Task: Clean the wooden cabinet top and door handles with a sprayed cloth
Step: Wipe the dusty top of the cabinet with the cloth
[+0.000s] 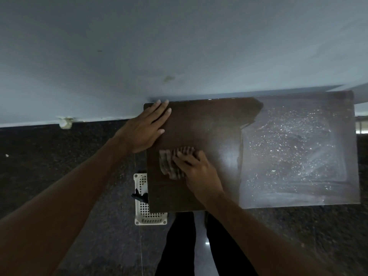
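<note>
The dark wooden cabinet top (209,124) fills the middle and right of the head view, seen from above. Its left half looks wiped and dark. Its right half (298,152) is grey with dust and white specks. My right hand (197,172) presses a striped brown cloth (171,166) flat on the left part of the top, fingers over the cloth. My left hand (145,128) lies flat with fingers spread on the top's far left edge, holding nothing. The door handles are hidden below the top.
A white perforated plastic basket (143,206) stands on the dark speckled floor (59,166) at the cabinet's left side, with a black object at its rim. A pale wall (159,46) runs behind the cabinet. My dark trouser legs (179,246) show below the front edge.
</note>
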Available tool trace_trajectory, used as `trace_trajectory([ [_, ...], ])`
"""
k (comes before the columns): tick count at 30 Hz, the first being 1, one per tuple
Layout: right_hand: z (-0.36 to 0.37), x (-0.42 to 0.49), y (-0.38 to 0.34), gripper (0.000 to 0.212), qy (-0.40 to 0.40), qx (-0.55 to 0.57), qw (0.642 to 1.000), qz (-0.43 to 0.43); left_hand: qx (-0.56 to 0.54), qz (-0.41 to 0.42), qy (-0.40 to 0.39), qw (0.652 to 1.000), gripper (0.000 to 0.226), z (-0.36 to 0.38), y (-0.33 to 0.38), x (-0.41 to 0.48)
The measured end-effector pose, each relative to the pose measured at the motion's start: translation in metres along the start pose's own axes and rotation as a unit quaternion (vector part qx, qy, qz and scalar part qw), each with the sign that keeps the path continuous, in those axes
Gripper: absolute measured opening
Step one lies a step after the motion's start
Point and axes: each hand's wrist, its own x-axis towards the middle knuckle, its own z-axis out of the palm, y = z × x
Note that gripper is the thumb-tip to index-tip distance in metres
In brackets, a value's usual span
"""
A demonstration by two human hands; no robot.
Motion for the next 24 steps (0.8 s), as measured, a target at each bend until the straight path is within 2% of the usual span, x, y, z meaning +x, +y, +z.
trace_trajectory([
  [4, -0.02, -0.01, 0.036, 0.066, 0.008, -0.03, 0.999, -0.008, -0.036, -0.01, -0.014, 0.999, 0.065, 0.001, -0.001, -0.001],
  [6, -0.037, 0.004, 0.049, 0.062, 0.035, -0.024, 0.998, 0.048, -0.069, -0.019, -0.022, 0.997, 0.058, 0.0, -0.003, 0.001],
  [9, -0.058, 0.045, 0.05, 0.056, 0.084, 0.019, 0.979, 0.184, -0.113, -0.011, -0.028, 0.993, 0.058, -0.003, -0.007, 0.002],
  [11, -0.058, 0.065, 0.038, 0.05, 0.108, 0.025, 0.971, 0.211, -0.122, 0.0, -0.023, 0.992, 0.065, -0.004, -0.009, 0.002],
  [14, -0.04, 0.064, 0.008, 0.046, 0.097, 0.061, 0.982, 0.153, -0.134, -0.006, -0.029, 0.991, 0.072, -0.005, -0.01, 0.001],
  [19, 0.022, -0.003, -0.04, 0.053, 0.044, 0.066, 0.997, 0.008, -0.143, -0.025, -0.043, 0.988, 0.059, -0.001, -0.005, 0.003],
  [21, 0.046, -0.043, -0.052, 0.04, 0.018, 0.057, 0.997, -0.039, -0.129, -0.037, -0.061, 0.989, 0.069, -0.001, -0.002, 0.003],
  [24, 0.052, -0.078, -0.039, 0.041, -0.003, 0.032, 0.996, -0.081, -0.081, -0.032, -0.058, 0.994, 0.088, 0.001, 0.003, 0.0],
])
